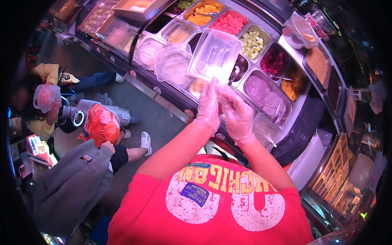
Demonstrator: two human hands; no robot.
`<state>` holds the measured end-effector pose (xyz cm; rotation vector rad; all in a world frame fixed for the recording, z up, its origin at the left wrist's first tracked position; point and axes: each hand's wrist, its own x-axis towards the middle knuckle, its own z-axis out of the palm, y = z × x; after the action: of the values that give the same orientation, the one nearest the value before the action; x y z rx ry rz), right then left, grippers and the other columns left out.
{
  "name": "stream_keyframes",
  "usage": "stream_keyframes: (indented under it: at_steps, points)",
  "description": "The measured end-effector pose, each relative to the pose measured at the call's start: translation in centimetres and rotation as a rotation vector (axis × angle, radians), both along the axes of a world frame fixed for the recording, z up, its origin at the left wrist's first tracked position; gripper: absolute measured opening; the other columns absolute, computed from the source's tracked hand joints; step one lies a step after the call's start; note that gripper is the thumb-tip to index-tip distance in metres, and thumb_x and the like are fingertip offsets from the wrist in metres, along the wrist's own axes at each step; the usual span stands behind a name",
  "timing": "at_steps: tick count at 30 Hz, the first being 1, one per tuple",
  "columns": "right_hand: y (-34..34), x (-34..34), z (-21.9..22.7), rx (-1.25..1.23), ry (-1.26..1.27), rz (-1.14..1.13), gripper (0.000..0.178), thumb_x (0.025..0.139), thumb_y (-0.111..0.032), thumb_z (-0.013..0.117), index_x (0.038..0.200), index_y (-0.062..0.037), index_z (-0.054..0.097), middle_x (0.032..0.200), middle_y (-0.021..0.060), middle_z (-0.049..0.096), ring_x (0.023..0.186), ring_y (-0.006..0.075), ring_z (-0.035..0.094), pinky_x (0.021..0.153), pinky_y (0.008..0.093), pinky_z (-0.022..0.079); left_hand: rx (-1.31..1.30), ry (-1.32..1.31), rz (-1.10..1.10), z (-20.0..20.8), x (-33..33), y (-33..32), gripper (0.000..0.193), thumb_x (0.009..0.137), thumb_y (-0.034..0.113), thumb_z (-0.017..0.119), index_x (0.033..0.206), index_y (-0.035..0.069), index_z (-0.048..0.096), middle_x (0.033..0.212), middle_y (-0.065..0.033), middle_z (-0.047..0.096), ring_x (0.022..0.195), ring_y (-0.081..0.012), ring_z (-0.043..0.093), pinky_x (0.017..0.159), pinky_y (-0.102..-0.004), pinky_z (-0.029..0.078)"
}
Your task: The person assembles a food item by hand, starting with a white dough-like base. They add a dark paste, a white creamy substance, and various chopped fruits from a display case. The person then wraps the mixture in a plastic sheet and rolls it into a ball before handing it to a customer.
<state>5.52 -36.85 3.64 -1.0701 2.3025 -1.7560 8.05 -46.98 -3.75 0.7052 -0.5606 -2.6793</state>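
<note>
Both my hands wear thin clear plastic gloves and meet over the near edge of the food counter. My left hand [209,107] has its fingers pressed together, their tips by the near rim of an empty clear plastic container [216,51]. Beside it, my right hand [236,109] is closed with curled fingers. What lies between the palms, if anything, is hidden. The container rests over the steel trays. A clear lid-like plastic tray [171,63] lies to its left. A tub of purple mash [265,96] is just right of my right hand.
Behind are trays of pink cubes [230,22], yellow pieces [203,14], pale green cubes [252,44] and orange chunks [293,86]. A clear squeeze bottle [265,130] lies at the counter's near edge. People stand at left, beside a scooter [124,115] with an orange bag [102,124].
</note>
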Motion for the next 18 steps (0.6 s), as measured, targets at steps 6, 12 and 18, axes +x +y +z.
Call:
stream_keyframes:
  at_steps: [6,12,18]
  points:
    - [0.8,-3.2,9.0,-0.597,-1.096,0.057,0.028,0.103,-0.015,0.065,0.124,0.0036,0.066,0.103,0.0092,0.073,0.056,0.0048,0.055,0.052,0.0200,0.044,-0.349,0.006,-0.215,14.3,4.5,-5.3,0.077,0.103,0.070,0.041,0.146,0.007,0.047,0.124,-0.0086,0.066,0.111,-0.0180,0.068,0.092,-0.0335,0.056]
    - [-0.6,-1.7,3.7,-0.515,-1.221,-0.193,0.029,0.103,-0.019,0.065,0.124,0.0011,0.066,0.094,0.0060,0.071,0.054,0.0043,0.051,0.045,0.0206,0.037,0.256,0.045,-0.225,7.5,-0.3,-3.9,0.081,0.102,0.068,0.044,0.146,0.001,0.048,0.127,-0.0147,0.066,0.113,-0.0283,0.067,0.100,-0.0453,0.055]
    - [0.1,-1.2,1.1,-0.407,-0.927,-0.312,0.025,0.105,-0.016,0.063,0.122,0.0011,0.066,0.099,0.0046,0.071,0.072,0.0067,0.061,0.060,0.0222,0.046,0.520,-0.033,-0.286,5.5,-2.3,-3.1,0.068,0.102,0.061,0.046,0.135,0.002,0.058,0.121,-0.0188,0.068,0.108,-0.0333,0.068,0.098,-0.0479,0.055]
